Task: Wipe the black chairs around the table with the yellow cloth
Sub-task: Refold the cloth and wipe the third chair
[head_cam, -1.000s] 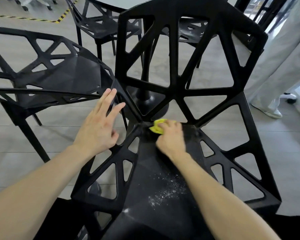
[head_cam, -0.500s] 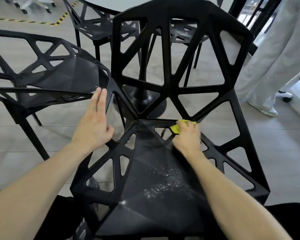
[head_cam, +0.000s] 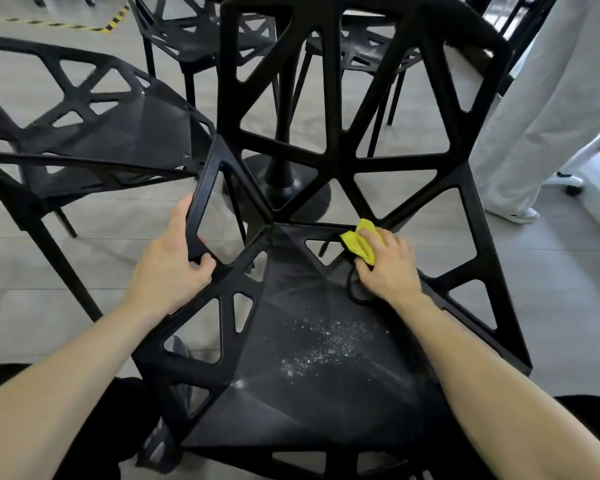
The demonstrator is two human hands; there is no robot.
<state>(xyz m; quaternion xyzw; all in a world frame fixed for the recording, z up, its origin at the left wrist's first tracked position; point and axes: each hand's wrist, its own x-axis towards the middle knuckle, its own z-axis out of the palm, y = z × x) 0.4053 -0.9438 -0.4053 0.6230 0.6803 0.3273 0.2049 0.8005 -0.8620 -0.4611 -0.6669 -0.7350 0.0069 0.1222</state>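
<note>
A black lattice chair (head_cam: pixel 329 403) stands right in front of me, its back facing away. My right hand (head_cam: pixel 387 268) presses a crumpled yellow cloth (head_cam: pixel 357 241) onto the rear right of the seat, near where the back joins it. My left hand (head_cam: pixel 174 268) grips the chair's left side strut. White specks (head_cam: pixel 326 344) lie scattered on the middle of the seat. A second black chair (head_cam: pixel 118 133) stands to the left, and two more (head_cam: pixel 194 32) sit beyond, by the table.
The table's black pedestal base (head_cam: pixel 284 188) stands on the grey floor behind the chair back. A person in light trousers (head_cam: pixel 548 109) stands at the right, with a wheeled chair base (head_cam: pixel 568 183) beside them. Yellow-black floor tape (head_cam: pixel 108 27) runs at the far left.
My right hand slid the cloth rightward along the rear of the seat. My left hand went from hovering flat to gripping the chair's left strut.
</note>
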